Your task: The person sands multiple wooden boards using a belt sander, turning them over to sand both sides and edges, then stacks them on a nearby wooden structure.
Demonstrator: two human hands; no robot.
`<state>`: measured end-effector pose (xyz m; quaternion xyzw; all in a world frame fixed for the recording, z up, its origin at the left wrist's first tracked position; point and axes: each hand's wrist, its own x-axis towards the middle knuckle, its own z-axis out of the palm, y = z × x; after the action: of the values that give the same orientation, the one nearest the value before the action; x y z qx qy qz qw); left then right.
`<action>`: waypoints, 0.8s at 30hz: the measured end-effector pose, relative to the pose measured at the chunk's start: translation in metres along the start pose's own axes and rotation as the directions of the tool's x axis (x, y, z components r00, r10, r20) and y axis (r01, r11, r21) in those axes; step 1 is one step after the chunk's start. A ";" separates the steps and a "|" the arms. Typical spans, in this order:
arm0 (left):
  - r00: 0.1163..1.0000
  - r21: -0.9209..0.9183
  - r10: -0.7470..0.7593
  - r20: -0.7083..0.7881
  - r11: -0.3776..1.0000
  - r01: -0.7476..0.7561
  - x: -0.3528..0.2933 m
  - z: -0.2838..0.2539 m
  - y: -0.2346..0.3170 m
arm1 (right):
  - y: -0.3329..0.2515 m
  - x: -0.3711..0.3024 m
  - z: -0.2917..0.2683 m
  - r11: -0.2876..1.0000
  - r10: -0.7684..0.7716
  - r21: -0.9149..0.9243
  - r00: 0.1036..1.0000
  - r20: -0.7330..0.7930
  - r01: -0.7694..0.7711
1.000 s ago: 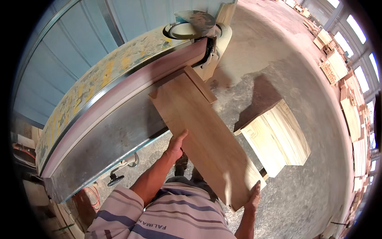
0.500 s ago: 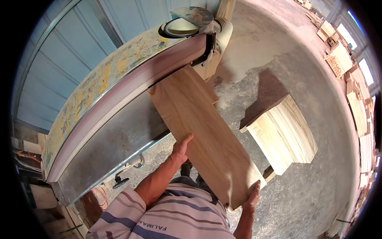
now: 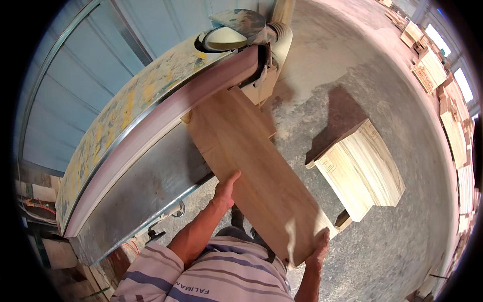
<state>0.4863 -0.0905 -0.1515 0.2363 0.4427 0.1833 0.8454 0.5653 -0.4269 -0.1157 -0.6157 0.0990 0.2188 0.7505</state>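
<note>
A long brown wooden board (image 3: 256, 173) slants across the middle, its far end up against the pink sanding belt (image 3: 168, 121) of a belt sander. The far part of the board rests over the machine's grey metal table (image 3: 143, 183). My left hand (image 3: 226, 191) grips the board's left edge about midway, thumb on top and the other fingers hidden beneath. At the near right corner my right hand (image 3: 318, 249) is closed on the board's end, its fingers partly out of sight. A second wooden piece shows beyond the board's right edge, by the belt.
A stack of pale wooden panels (image 3: 359, 171) with carved corners stands on the concrete floor (image 3: 402, 126) at the right. The sander's paint-flecked cover (image 3: 126, 110) curves along the left, with a ribbed hose (image 3: 283, 38) at its far end. Timber piles (image 3: 430, 68) line the far right.
The view has shifted slightly. Both hands keep the same grip on the board, and its far end stays at the belt.
</note>
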 end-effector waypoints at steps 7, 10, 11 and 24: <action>0.999 -0.007 -0.026 0.039 1.000 0.026 0.009 -0.008 -0.003 | 0.029 0.010 -0.030 0.998 -0.062 -0.004 0.998 0.020 0.062; 0.993 -0.010 0.001 0.114 1.000 0.001 0.010 -0.011 -0.001 | 0.027 0.013 -0.022 0.994 -0.103 0.021 0.994 -0.024 0.104; 0.989 0.000 0.011 0.150 1.000 -0.011 0.016 -0.016 -0.004 | 0.026 0.013 -0.022 0.993 -0.112 0.023 0.993 -0.047 0.113; 0.870 0.048 0.301 0.392 0.937 -0.346 -0.094 0.099 0.072 | 0.014 0.037 0.007 0.980 -0.127 0.104 0.931 -0.341 0.172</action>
<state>0.5103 -0.1039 0.0003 0.3867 0.2353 0.2471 0.8568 0.5904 -0.4105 -0.1420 -0.5987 0.1915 0.0468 0.7764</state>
